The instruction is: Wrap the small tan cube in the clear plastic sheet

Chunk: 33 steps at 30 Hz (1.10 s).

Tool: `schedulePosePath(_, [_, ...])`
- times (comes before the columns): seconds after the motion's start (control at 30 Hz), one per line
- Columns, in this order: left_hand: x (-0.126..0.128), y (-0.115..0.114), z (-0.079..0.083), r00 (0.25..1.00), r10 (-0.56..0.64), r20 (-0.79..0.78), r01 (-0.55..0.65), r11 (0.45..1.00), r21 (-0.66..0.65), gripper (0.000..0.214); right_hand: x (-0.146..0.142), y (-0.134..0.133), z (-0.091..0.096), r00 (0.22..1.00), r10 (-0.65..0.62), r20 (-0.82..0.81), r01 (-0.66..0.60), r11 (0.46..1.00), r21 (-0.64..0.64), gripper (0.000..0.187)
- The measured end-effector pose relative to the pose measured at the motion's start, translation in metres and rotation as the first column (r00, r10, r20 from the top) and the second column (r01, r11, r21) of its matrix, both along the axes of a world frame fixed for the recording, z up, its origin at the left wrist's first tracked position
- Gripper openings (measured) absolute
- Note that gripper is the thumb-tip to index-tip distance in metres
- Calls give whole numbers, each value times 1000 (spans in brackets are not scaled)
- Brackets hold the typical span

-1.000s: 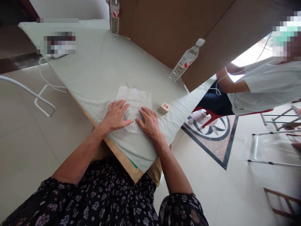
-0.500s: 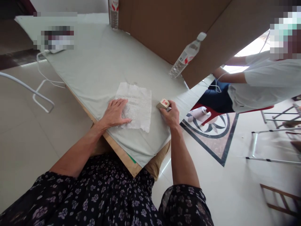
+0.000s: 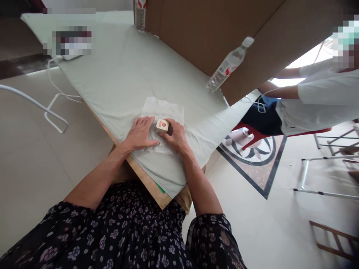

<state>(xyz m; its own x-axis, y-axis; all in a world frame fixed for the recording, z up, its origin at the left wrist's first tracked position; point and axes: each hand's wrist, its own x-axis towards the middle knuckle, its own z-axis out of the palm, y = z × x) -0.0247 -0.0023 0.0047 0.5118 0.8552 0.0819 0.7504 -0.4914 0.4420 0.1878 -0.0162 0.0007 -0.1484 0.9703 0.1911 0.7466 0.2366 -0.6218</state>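
Observation:
A small cream box (image 3: 162, 126) with a red print on top is held between the thumb and fingers of my right hand (image 3: 176, 138). It is over the middle of a sheet of bubble wrap (image 3: 162, 105), which lies flat near the table corner. My left hand (image 3: 140, 134) rests on the left part of the sheet, fingers stretched out and thumb apart, just left of the box. Whether the box touches the wrap I cannot tell. Both hands cover parts of the sheet.
A large brown cardboard panel (image 3: 196, 33) stands on the cloth-covered table (image 3: 112, 74). One clear bottle (image 3: 227, 67) is beside it, another bottle (image 3: 140, 16) farther back. A white cable (image 3: 50, 80) hangs off the left edge. To the right sits a person in a white shirt (image 3: 328, 101).
My right hand has carried the small box leftward, from beside the bubble wrap to over it. My left hand stays on the sheet. The view has shifted slightly.

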Motion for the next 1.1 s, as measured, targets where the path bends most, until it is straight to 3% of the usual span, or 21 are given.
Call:
schedulePosePath(0.4, [-1,2,0,999,-15,36,14,1000,12,98,0,-3,-14,999,-44,17,44,999,26,63])
schedulePosePath(0.57, [-19,-25,2,989,-23,144,18,999,35,81,-1,-3,-18,998,-59,8,58,997,48,70])
schedulePosePath(0.7, [-37,-52,8,993,-111,35,108,991,72,73,-2,-1,-18,998,-56,-10,57,997,47,71])
schedulePosePath(0.83, [-32,-57,16,993,-119,-23,120,988,95,49,1,1,-15,997,-37,-65,39,999,26,69])
schedulePosePath(0.93, [-21,-50,18,996,-86,-15,87,989,120,27,8,-9,-6,985,-27,-172,27,1000,1,68])
schedulePosePath(1.1, [-10,-36,15,987,7,163,-28,992,127,22,13,-52,13,989,0,-149,16,994,106,55])
